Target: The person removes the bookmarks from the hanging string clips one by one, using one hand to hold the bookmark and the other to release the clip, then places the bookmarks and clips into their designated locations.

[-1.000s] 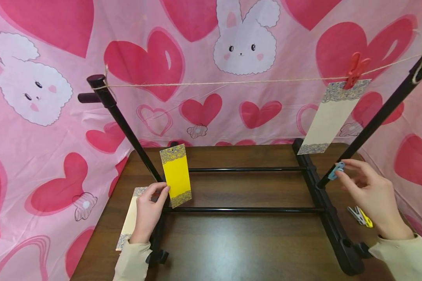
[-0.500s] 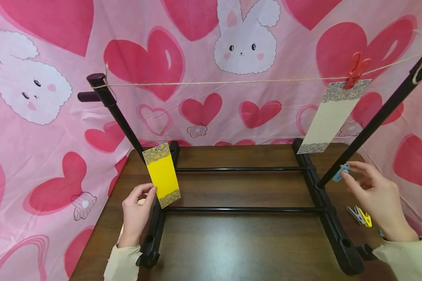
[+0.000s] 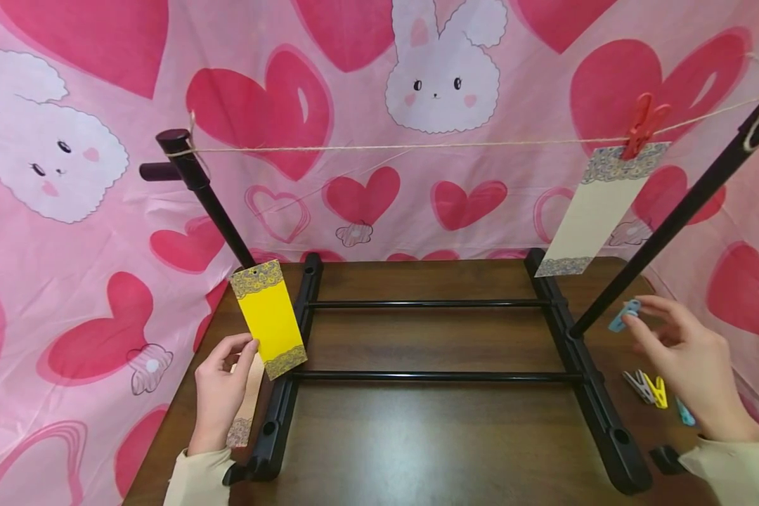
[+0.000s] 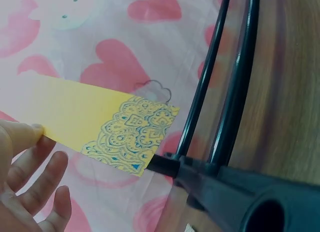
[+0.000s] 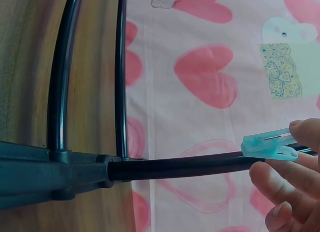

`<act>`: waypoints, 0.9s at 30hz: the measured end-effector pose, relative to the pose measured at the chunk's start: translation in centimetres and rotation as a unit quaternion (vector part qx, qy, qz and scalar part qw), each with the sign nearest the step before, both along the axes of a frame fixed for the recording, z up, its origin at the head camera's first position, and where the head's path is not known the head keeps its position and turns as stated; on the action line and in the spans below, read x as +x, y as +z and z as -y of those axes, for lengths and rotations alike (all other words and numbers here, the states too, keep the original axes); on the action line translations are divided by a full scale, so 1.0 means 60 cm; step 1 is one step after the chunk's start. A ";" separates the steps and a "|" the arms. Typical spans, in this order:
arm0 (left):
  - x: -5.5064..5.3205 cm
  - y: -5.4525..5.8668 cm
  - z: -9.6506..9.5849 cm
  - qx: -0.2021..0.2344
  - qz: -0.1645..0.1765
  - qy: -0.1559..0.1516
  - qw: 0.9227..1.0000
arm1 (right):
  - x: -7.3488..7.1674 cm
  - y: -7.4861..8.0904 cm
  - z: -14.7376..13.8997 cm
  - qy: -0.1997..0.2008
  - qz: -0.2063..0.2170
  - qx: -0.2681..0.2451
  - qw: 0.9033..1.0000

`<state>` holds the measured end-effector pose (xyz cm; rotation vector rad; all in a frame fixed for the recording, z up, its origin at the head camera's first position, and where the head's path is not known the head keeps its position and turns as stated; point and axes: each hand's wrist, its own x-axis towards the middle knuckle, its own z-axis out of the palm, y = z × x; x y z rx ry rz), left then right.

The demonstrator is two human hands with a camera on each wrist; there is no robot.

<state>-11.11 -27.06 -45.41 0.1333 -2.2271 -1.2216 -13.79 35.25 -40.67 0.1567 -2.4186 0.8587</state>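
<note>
My left hand pinches a yellow card by its left edge; lace-like patterned bands run along the card's two ends. In the left wrist view the same yellow card hangs off the thumb and forefinger, the other fingers loosely bent. On the right, my right hand pinches a light blue clothespin between thumb and fingers, beside the rack's right post. The right wrist view shows this clothespin in front of the post. A cream card hangs from the string under a red clothespin.
A black rack stands on the brown table, string tied between its posts. Grey and yellow clothespins and a blue one lie at right. Another pale card lies behind my left hand. A pink heart-patterned cloth hangs behind.
My left hand has moved left with the yellow card, past the left post's lower end. My right hand has shifted slightly right and down, still pinching the blue clothespin.
</note>
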 end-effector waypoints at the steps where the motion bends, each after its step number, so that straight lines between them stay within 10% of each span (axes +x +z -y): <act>1: 0.001 0.001 0.003 0.000 0.004 0.001 1.000 | 0.000 0.000 -0.001 0.000 -0.001 0.000 1.000; 27: 0.035 0.024 0.049 0.057 0.070 0.024 0.996 | 0.004 -0.013 -0.025 -0.021 0.014 0.010 1.000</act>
